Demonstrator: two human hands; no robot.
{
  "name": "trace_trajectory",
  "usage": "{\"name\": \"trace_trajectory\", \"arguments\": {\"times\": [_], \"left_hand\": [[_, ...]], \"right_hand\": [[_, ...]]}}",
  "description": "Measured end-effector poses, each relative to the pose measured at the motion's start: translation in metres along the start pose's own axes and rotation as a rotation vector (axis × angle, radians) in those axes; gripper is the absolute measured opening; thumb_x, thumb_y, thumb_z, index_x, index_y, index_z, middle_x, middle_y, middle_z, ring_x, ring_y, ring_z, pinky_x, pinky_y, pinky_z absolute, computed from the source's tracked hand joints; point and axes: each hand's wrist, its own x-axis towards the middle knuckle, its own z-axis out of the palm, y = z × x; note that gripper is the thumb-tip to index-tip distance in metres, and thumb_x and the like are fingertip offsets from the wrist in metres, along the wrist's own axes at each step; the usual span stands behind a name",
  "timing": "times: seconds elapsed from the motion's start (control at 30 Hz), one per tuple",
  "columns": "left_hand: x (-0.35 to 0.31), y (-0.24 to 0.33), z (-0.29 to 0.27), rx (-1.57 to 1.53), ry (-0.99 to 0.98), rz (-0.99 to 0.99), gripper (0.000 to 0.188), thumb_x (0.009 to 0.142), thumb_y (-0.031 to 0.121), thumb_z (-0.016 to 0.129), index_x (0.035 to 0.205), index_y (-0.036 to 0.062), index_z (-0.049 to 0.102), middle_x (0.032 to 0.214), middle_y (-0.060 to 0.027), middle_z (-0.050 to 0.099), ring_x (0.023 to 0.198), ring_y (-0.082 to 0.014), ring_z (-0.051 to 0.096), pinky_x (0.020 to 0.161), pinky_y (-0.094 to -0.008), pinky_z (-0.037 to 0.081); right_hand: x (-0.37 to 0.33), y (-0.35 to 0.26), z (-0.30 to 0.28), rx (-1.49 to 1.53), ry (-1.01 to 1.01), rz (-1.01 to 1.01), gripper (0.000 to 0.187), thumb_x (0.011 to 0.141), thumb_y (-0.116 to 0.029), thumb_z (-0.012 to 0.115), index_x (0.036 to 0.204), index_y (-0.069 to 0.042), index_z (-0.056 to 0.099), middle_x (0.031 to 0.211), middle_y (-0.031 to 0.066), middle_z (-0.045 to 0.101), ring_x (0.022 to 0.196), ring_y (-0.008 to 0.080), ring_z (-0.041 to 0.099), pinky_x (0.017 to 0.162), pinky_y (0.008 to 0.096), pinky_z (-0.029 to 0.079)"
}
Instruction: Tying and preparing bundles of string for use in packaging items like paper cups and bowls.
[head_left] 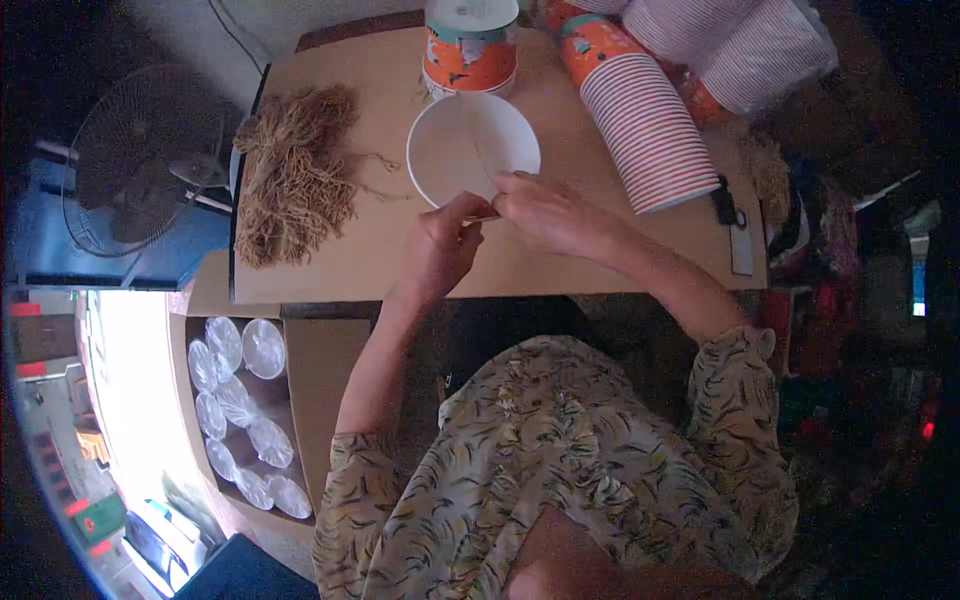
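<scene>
A white-lined paper tub [430,150] faces me with its round mouth, close in front of my hands. My left hand [443,248] is closed, its fingers pinching at the near rim of the tub. Right beside it, my right hand [548,212] is closed too, thumb and fingertips together over the same rim. From those fingertips a thin strand of twine [480,140] runs across the tub's mouth. The exact grip between the two hands is partly hidden by the fingers. At the left of the table lies a heap of brown twine lengths [300,175].
Behind the tub stands an orange printed tub stack [470,60]. A long nested stack of tubs [650,130] lies at the right, with plastic-wrapped stacks [765,55] beyond. Below left, an open carton [335,380] holds several wrapped clear items. A fan [145,160] stands far left.
</scene>
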Motion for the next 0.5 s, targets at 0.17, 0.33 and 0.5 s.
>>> {"name": "trace_trajectory", "arguments": {"times": [0.17, 0.33, 0.5], "left_hand": [[0.004, 0.003, -0.002, -0.052, -0.053, -0.124, 0.023, 0.089, -0.006, 0.057, 0.109, 0.0059, 0.057, 0.095, -0.0089, 0.071, 0.073, -0.0185, 0.071, 0.055, -0.03, 0.055], [0.013, 0.015, 0.0, -0.066, -0.099, -0.091, 0.024, 0.091, -0.004, 0.052, 0.112, 0.007, 0.053, 0.096, -0.0144, 0.07, 0.066, -0.0241, 0.071, 0.053, -0.0346, 0.056], [0.014, 0.011, 0.0, -0.131, -0.096, -0.175, 0.023, 0.094, -0.002, 0.052, 0.115, 0.0072, 0.051, 0.101, -0.0098, 0.07, 0.064, -0.0186, 0.069, 0.048, -0.0297, 0.053]], "right_hand": [[0.019, -0.024, -0.033, 0.012, -0.17, 0.189, 0.017, 0.085, -0.001, 0.053, 0.096, 0.005, 0.064, 0.11, 0.0209, 0.057, 0.105, 0.038, 0.06, 0.087, 0.047, 0.05], [0.011, 0.002, -0.018, 0.064, -0.063, 0.102, 0.017, 0.084, -0.002, 0.056, 0.097, 0.004, 0.064, 0.11, 0.0196, 0.058, 0.103, 0.0384, 0.06, 0.086, 0.0471, 0.05], [0.015, -0.004, -0.024, 0.086, 0.233, 0.132, 0.021, 0.084, -0.003, 0.059, 0.104, 0.0, 0.064, 0.105, 0.0173, 0.06, 0.095, 0.0336, 0.064, 0.08, 0.044, 0.052]]}}
